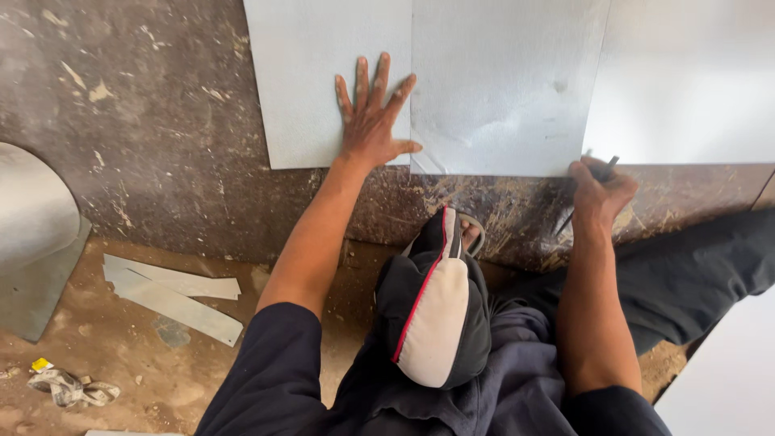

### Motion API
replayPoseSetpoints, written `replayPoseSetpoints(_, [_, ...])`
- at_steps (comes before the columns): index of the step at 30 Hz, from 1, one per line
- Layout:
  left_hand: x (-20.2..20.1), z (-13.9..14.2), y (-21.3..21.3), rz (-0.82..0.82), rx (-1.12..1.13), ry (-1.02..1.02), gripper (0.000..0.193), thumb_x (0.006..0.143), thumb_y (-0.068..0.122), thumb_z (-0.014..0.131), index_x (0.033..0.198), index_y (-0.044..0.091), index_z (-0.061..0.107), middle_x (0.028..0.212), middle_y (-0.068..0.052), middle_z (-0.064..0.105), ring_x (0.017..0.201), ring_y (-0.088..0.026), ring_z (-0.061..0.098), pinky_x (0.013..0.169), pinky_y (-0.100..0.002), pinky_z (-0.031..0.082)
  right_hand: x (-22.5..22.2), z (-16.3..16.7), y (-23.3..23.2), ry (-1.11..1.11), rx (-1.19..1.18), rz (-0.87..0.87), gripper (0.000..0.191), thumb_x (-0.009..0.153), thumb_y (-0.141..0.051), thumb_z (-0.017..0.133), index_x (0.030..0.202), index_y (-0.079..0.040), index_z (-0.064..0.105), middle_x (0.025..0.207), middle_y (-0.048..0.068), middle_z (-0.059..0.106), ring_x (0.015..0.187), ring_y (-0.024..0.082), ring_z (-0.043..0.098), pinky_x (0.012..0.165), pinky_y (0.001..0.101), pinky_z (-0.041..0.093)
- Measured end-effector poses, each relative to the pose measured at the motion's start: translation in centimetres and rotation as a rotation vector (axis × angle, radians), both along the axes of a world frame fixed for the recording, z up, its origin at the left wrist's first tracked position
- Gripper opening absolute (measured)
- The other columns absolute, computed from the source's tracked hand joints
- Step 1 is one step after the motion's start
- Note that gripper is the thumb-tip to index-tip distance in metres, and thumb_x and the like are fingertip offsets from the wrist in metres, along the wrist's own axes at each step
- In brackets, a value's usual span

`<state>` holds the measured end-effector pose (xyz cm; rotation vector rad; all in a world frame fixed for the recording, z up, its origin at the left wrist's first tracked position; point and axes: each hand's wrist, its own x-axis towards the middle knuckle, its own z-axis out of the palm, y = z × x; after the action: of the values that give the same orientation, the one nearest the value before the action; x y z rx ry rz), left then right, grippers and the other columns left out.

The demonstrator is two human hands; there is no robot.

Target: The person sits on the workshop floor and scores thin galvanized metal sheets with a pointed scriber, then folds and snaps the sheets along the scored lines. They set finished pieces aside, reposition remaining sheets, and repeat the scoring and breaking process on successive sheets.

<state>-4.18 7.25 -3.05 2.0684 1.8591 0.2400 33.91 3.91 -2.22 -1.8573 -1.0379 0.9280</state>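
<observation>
Grey metal sheets [500, 89] are lying flat on the dark slab [153, 129], toward twelve o'clock. The left hand [373, 121] is pressing down on the sheets with its fingers spread wide, gripping nothing. At three o'clock the right hand [599, 192] is closing its grip around a thin dark tool [604, 171] at the sheets' near edge. Metal strips [173, 295] are lying on the dirt floor [121, 355] at eight o'clock.

pale grey metal sheet [500, 81] under left hand [371, 121]; dark mottled slab [161, 137] left of it; black-white-red shoe [436, 307] between the forearms
</observation>
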Motion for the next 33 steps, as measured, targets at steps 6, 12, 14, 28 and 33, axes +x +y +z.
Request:
replayPoseSetpoints(6, [1.0,-2.3,0.9,-0.01,0.224,0.029,0.13,0.058,0.081,0.089,0.163,0.05,0.02,0.172,-0.005,-0.008,0.155,-0.034,-0.014,0.12,-0.073,-0.013,2.7,-0.3,2.1,-0.101,-0.027,0.031,0.021,0.084,-0.004,0.073,0.102,0.005,0.078,0.089,0.019,0.076,0.078,0.022,0.077,0.07,0.0335,0.063])
replayPoseSetpoints(12, [1.2,-3.3,0.7,-0.003,0.277,0.069,0.13,0.06,0.089,0.085,0.163,0.055,0.015,0.171,-0.004,-0.011,0.153,-0.035,-0.02,0.118,-0.074,-0.016,3.5,-0.9,3.1,0.03,-0.029,0.063,0.024,0.085,-0.004,0.076,0.106,0.008,0.077,0.087,0.018,0.075,0.072,0.021,0.073,0.06,0.0288,0.054])
replayPoseSetpoints(14, [1.2,-3.6,0.6,-0.009,0.304,0.075,0.13,0.06,0.09,0.085,0.164,0.055,0.014,0.172,-0.004,-0.013,0.153,-0.036,-0.02,0.118,-0.075,-0.017,3.5,-1.2,3.0,0.023,-0.002,0.043,0.024,0.085,-0.003,0.079,0.105,0.008,0.077,0.087,0.016,0.075,0.07,0.019,0.071,0.059,0.0265,0.053])
replayPoseSetpoints(28, [2.0,-4.9,0.8,0.047,0.288,0.076,0.131,0.056,0.092,0.085,0.162,0.058,0.016,0.171,-0.008,-0.013,0.15,-0.04,-0.024,0.109,-0.081,-0.021,4.0,-2.7,2.4,0.087,0.073,-0.072,0.015,0.084,0.001,0.079,0.097,0.009,0.077,0.076,0.012,0.072,0.057,0.013,0.063,0.052,0.0248,0.046])
replayPoseSetpoints(33, [2.3,-5.1,0.7,0.061,0.237,0.067,0.133,0.054,0.092,0.085,0.161,0.057,0.013,0.169,-0.009,-0.012,0.149,-0.042,-0.023,0.108,-0.083,-0.021,4.2,-2.8,2.3,0.039,0.062,-0.097,0.014,0.083,0.001,0.078,0.095,0.008,0.078,0.075,0.01,0.072,0.056,0.011,0.063,0.049,0.0237,0.044])
